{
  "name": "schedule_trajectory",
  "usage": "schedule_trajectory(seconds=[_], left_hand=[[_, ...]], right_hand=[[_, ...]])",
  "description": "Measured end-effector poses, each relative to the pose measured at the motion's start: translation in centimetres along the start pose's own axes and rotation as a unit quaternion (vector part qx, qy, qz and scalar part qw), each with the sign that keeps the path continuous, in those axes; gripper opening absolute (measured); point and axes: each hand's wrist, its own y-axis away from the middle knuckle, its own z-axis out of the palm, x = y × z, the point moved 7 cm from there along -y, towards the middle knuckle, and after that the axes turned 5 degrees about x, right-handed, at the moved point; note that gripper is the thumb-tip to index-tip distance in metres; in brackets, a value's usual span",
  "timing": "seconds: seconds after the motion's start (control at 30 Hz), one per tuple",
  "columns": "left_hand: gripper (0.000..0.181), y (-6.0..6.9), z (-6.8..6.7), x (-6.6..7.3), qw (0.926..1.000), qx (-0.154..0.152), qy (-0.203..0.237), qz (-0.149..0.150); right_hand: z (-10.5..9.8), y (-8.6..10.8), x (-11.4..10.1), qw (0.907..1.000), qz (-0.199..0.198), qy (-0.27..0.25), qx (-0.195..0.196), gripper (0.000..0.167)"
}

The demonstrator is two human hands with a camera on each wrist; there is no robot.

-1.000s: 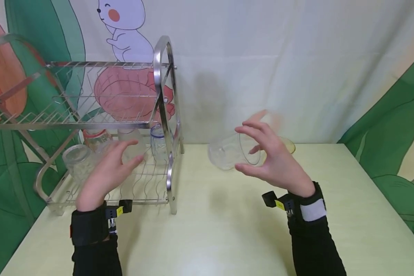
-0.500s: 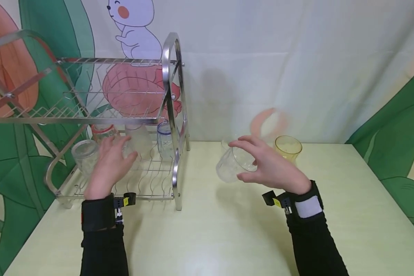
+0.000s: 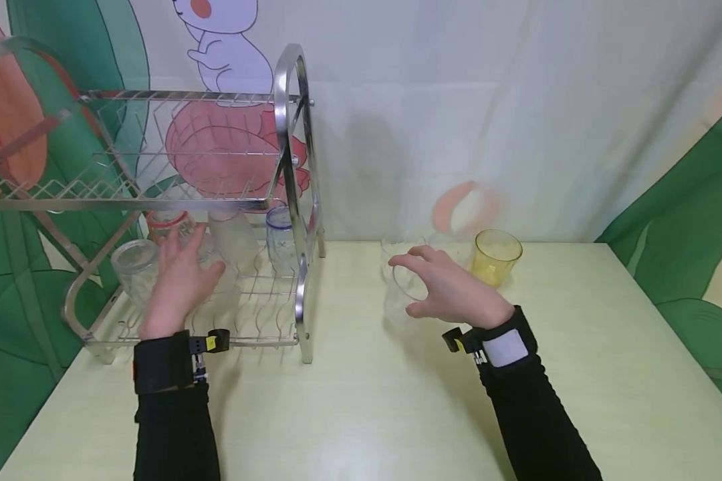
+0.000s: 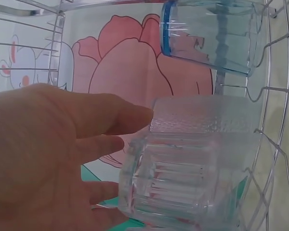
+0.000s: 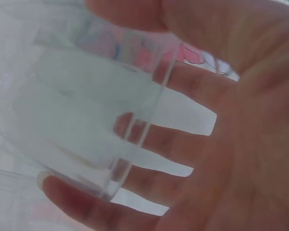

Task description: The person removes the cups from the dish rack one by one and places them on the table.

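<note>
My right hand (image 3: 451, 284) holds a clear drinking glass (image 5: 86, 101) near its rim, thumb on one side and fingers on the other. In the head view this glass is slightly tilted, mouth up, low over the table beside other glasses. My left hand (image 3: 180, 284) reaches into the lower tier of the metal dish rack (image 3: 303, 294). Its spread fingers and thumb are at the base of an upside-down clear ridged glass (image 4: 178, 183); whether they touch it I cannot tell. Next to that stands a frosted glass (image 4: 202, 113).
The lower tier also bears a blue-rimmed glass (image 3: 284, 244), a red-rimmed glass (image 3: 168, 224) and a clear glass (image 3: 135, 267). At the table's back stand a yellow glass (image 3: 495, 260) and a clear glass (image 3: 394, 246). A printed curtain (image 3: 547, 133) hangs behind.
My right hand has moved slightly left, and its glass has turned from lying sideways to nearly upright. My left hand has reached further into the rack towards the glasses.
</note>
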Motion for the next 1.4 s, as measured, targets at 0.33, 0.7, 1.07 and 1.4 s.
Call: schedule_trajectory(seconds=[0.33, 0.7, 1.07, 1.4], left_hand=[[0.079, -0.7, -0.1, -0.8, 0.9994, 0.022, 0.000, -0.028], [0.075, -0.8, 0.1, -0.9, 0.9990, 0.025, -0.012, -0.035], [0.072, -0.4, 0.0, -1.1, 0.9979, 0.031, -0.033, -0.046], [0.071, -0.5, 0.3, -0.7, 0.9976, 0.029, -0.023, -0.058]], right_hand=[[2.3, -1.2, 0.3, 0.9994, 0.022, 0.018, -0.021, 0.072], [3.5, -1.9, 0.9, 0.9987, 0.040, 0.030, -0.005, 0.071], [4.1, -2.2, 0.8, 0.9981, 0.053, 0.030, -0.009, 0.070], [3.9, -1.9, 1.1, 0.9972, 0.068, 0.030, -0.011, 0.069]])
